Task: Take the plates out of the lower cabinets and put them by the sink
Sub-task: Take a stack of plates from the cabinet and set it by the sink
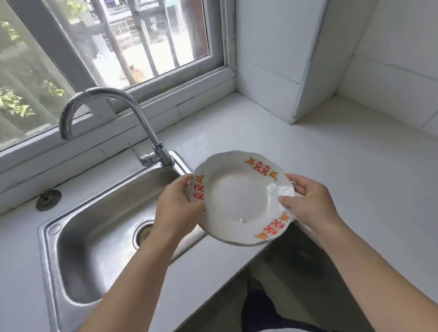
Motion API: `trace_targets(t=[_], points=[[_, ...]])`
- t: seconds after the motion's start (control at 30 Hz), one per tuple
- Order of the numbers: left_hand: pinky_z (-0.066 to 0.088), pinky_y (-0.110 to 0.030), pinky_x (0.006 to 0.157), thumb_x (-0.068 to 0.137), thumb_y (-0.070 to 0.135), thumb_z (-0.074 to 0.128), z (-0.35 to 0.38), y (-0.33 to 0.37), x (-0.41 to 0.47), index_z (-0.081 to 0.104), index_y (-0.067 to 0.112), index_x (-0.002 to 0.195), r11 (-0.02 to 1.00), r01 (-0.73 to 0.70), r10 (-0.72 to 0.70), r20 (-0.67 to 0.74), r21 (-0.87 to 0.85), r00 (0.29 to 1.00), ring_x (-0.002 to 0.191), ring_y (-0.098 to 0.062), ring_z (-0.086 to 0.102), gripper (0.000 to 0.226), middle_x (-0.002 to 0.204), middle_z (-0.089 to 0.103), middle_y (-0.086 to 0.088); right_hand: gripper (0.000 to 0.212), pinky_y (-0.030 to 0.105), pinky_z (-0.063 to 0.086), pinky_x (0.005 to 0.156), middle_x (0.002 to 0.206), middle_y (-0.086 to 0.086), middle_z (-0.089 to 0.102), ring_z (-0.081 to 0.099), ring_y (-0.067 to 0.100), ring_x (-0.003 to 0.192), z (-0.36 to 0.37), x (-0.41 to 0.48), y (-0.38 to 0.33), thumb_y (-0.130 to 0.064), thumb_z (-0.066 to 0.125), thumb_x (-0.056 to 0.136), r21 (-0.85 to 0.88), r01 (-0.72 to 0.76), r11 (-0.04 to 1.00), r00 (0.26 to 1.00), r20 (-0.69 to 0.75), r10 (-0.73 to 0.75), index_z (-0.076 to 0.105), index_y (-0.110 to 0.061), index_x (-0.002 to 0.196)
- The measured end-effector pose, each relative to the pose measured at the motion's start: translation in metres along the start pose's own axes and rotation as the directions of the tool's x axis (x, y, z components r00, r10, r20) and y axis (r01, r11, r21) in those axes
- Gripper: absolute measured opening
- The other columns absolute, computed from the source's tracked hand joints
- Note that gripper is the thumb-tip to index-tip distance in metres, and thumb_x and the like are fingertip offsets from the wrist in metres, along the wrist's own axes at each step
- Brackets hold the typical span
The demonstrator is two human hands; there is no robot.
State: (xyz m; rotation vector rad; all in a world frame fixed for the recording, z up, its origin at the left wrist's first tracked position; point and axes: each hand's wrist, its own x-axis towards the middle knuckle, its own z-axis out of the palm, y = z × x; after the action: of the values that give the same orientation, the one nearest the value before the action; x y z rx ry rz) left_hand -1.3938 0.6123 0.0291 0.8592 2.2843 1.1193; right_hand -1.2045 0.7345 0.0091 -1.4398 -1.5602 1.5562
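A white plate [239, 195] with a scalloped rim and red-and-orange motifs hangs tilted over the counter's front edge, just right of the steel sink [74, 248]. My left hand [176, 207] grips its left rim, thumb on top. My right hand [311, 202] grips the right rim. The plate's underside is hidden, so I cannot tell whether it touches the counter. No cabinet shows.
A curved chrome tap [147, 133] stands at the sink's back right corner. White countertop [311, 150] stretches right of the sink up to a tiled wall and a boxed column [296, 51]. A window runs behind. A round cap [48, 200] sits on the ledge at left.
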Motion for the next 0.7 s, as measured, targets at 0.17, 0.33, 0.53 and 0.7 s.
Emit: trace_targets(t=[0.17,0.33,0.53,0.7], points=[[0.049,-0.027,0.076,0.071,-0.001,0.061,0.027,0.037,0.081,0.058,0.020,0.121,1.000,0.011,-0.011,-0.030,0.023,0.999,0.089,-0.016,0.061,0.054,0.101,0.061,0.009,0.051,0.028,0.054,0.070,0.108,-0.004,0.067,0.064,0.016,0.098,-0.014,0.093,-0.038,0.008,0.065,0.075,0.035,0.020,0.999,1.000,-0.006,-0.020,0.062,-0.022,0.116],[0.049,-0.028,0.082,0.074,0.003,0.060,0.040,0.063,0.149,0.056,0.023,0.124,0.999,-0.011,0.013,-0.041,0.042,0.999,0.094,-0.016,0.062,0.054,0.106,0.058,0.012,0.049,0.026,0.052,0.063,0.101,-0.006,0.066,0.065,0.014,0.093,-0.014,0.165,-0.060,0.009,0.063,0.074,0.063,0.031,0.998,0.999,0.012,-0.032,0.062,-0.027,0.107],[0.051,-0.031,0.084,0.073,0.007,0.061,0.053,0.071,0.238,0.053,0.027,0.128,0.998,0.001,-0.001,-0.005,0.064,1.000,0.095,-0.019,0.064,0.059,0.115,0.061,0.011,0.046,0.029,0.052,0.070,0.096,-0.013,0.065,0.065,0.012,0.093,0.006,0.247,-0.072,0.009,0.061,0.073,0.103,0.026,0.994,1.000,0.012,-0.027,0.060,-0.033,0.090],[0.056,-0.036,0.080,0.070,0.006,0.062,0.059,0.067,0.311,0.056,0.027,0.124,0.999,0.034,-0.035,0.033,0.030,0.999,0.086,-0.015,0.068,0.059,0.111,0.062,0.013,0.048,0.032,0.053,0.078,0.097,-0.017,0.064,0.063,0.012,0.101,0.028,0.314,-0.083,0.006,0.065,0.073,0.088,0.029,0.996,0.999,0.022,-0.031,0.060,-0.036,0.097]])
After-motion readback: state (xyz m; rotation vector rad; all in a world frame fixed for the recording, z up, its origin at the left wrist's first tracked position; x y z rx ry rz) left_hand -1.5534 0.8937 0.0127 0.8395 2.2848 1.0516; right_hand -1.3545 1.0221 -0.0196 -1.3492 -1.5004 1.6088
